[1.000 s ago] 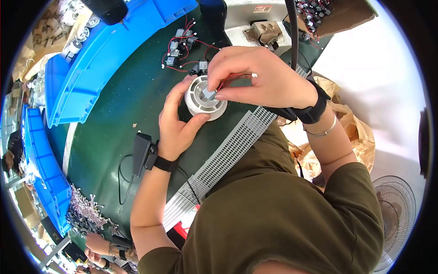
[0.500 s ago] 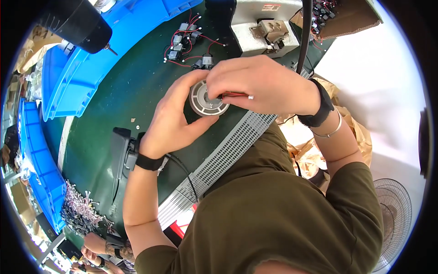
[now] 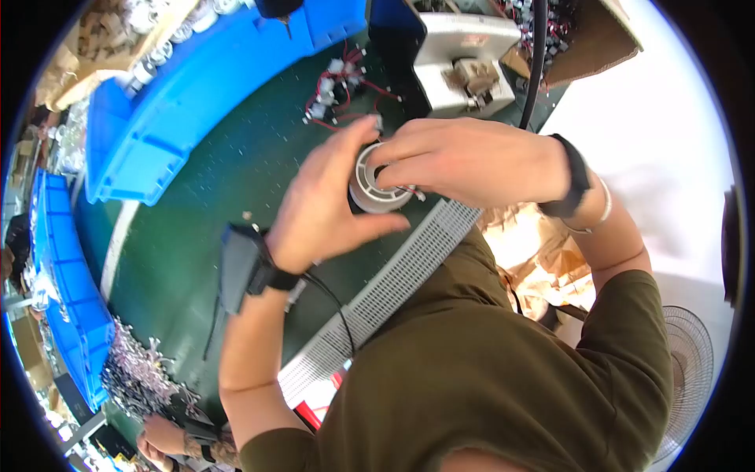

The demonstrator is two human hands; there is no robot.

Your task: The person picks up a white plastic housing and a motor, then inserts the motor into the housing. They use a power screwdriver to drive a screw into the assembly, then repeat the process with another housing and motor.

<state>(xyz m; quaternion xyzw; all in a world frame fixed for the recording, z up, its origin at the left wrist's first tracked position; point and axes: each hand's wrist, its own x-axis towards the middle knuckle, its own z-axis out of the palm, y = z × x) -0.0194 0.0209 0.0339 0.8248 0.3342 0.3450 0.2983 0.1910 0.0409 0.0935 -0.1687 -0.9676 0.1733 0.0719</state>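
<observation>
A round white plastic housing with an open, ringed top stands on the green table in front of me. My left hand curves around its left side, thumb and fingers spread; the thumb stretches out past the near side, apart from it. Over the top reaches my right hand, fingertips pinched down inside the housing on a small wired part. Most of that part is hidden by the fingers; a short dark red wire with a white connector sticks out below them.
Small grey motors with red wires lie beyond the housing. A white metal fixture and a cardboard box stand at the back right. Blue bins line the left. A black tool tip hangs above. Another person's hand works at lower left.
My left thumb and fingers have spread away from the housing. My right fingers have pushed down into its opening. The whole view has shifted slightly, and the hanging tool sits higher.
</observation>
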